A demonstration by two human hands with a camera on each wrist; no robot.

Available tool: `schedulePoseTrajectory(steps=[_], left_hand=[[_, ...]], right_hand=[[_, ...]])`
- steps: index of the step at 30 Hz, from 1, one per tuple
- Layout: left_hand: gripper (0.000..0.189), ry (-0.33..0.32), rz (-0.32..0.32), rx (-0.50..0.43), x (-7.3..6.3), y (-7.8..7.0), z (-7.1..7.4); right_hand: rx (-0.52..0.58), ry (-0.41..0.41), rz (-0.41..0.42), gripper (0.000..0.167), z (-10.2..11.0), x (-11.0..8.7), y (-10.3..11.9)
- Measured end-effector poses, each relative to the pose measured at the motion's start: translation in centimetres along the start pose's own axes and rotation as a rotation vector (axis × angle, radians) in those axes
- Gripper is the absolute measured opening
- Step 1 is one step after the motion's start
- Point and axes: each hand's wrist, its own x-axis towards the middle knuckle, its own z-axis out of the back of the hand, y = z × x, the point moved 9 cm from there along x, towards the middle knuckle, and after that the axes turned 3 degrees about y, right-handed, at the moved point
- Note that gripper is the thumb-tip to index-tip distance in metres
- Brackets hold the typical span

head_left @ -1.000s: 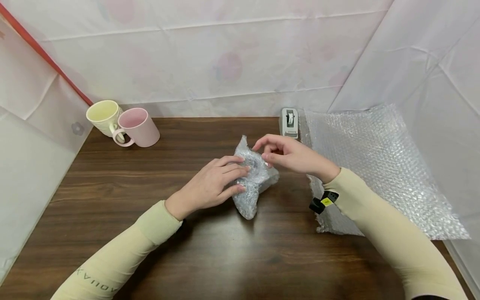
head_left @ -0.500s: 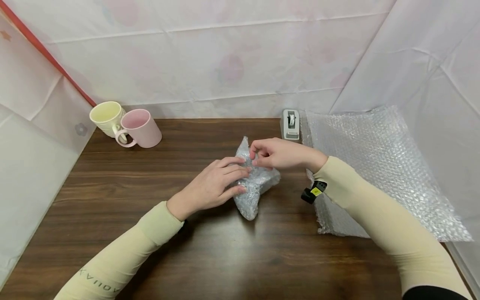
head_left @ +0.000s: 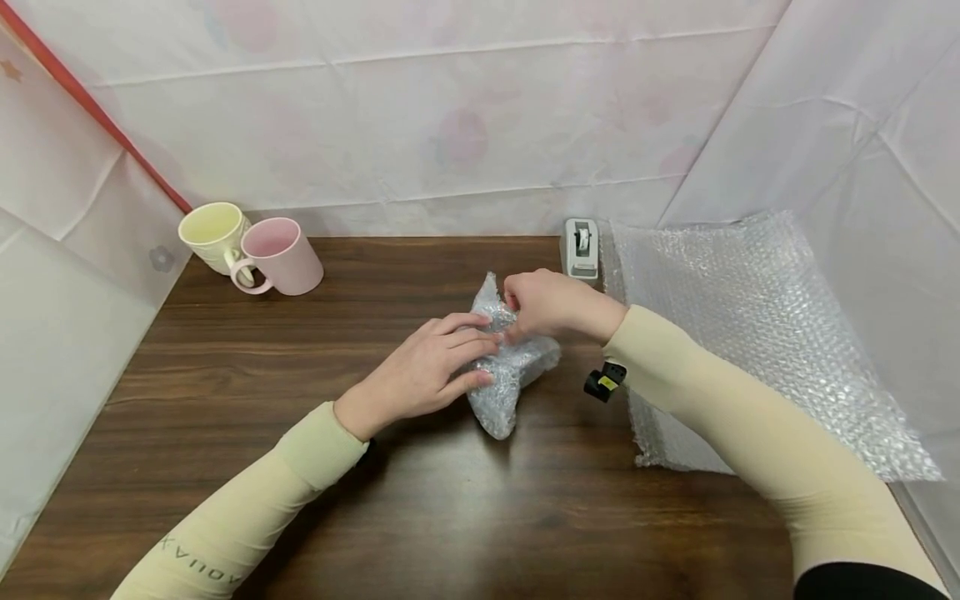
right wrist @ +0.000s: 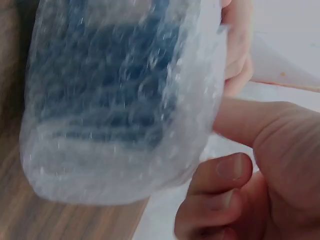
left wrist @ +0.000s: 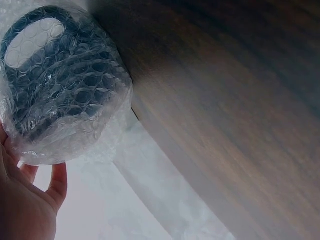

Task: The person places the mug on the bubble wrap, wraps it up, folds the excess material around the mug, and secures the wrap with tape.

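Left hand (head_left: 420,368) rests (fingers (head_left: 474,347) spread) on the bubble-wrapped bundle (head_left: 498,408).

free passage between pink mug (head_left: 283,258) and bubble-wrapped bundle (head_left: 495,408), tape dispenser (head_left: 581,250) in the way at back right

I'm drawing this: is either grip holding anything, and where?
No clear hold: the left grip rests on top of the bubble-wrapped bundle; whether the right grip, also there, pinches it cannot be told.
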Motion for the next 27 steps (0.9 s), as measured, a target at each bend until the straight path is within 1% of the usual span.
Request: schedulePoseTrajectory(steps=[3,5,9,13,16,19,21,23,25,27], left_hand=[[0.052,-0.007,-0.006,0.018,0.0,0.0,0.1],[0.052,-0.010,-0.010,0.035,0.0,0.0,0.2],[0.051,-0.012,-0.023,0.058,-0.2,0.1,0.1],[0.049,-0.010,-0.037,0.051,-0.4,0.1,0.0],[0.048,-0.003,-0.040,0.040,-0.5,0.2,-0.1],[0.048,0.008,-0.035,0.044,-0.5,0.2,-0.3],[0.050,0.010,-0.038,0.050,-0.5,0.1,-0.4],[0.051,0.010,-0.044,0.059,-0.5,0.0,-0.4],[0.051,0.002,-0.061,0.068,-0.4,-0.1,-0.4],[0.050,-0.006,-0.085,0.072,-0.3,-0.3,-0.3]], right_hand=[[-0.017,0.036,-0.090,0.040,-0.1,0.3,-0.5],[-0.007,0.061,-0.116,0.041,-0.2,0.5,-0.7],[0.030,0.081,-0.117,0.041,-0.5,0.8,-0.9],[0.064,0.079,-0.113,0.036,-1.0,1.0,-1.8],[0.105,0.088,-0.065,0.035,-1.6,1.2,-2.5],[0.274,0.131,0.030,0.039,-2.2,1.2,-3.0],[0.426,0.180,0.094,0.038,-2.6,1.1,-3.5],[0.578,0.232,0.137,0.034,-2.9,0.8,-4.2],[0.669,0.268,0.170,0.029,-3.1,0.6,-4.8],[0.725,0.290,0.196,0.025,-3.2,0.6,-5.3]])
